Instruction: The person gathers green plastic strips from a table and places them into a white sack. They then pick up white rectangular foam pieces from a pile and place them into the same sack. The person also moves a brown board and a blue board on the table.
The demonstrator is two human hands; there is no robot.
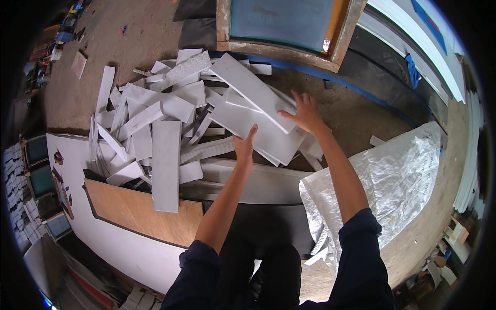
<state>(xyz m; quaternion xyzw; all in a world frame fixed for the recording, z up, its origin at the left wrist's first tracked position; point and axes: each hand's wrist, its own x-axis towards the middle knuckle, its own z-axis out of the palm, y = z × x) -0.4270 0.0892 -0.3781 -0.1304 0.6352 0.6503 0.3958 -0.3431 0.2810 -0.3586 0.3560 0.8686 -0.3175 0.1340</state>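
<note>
A long white board [253, 88] lies slanted across a wider white board [237, 116]. My right hand [306, 114] is at the near right end of the long board, thumb on one edge and fingers spread around the other. My left hand [244, 147] grips the wider board's near edge, its thumb over the top and its fingertips hidden at the edge. Around both boards spreads a heap of loose white strips and offcuts [175, 106]. One upright-lying white strip [166, 165] rests over the heap's near side.
A wood-framed pane [281, 23] stands beyond the heap. Silvery-white sheeting [380, 181] lies to the right. A brown wooden panel [144, 209] lies near left on a large white sheet [129, 263]. Long white profiles [423, 46] run along the far right.
</note>
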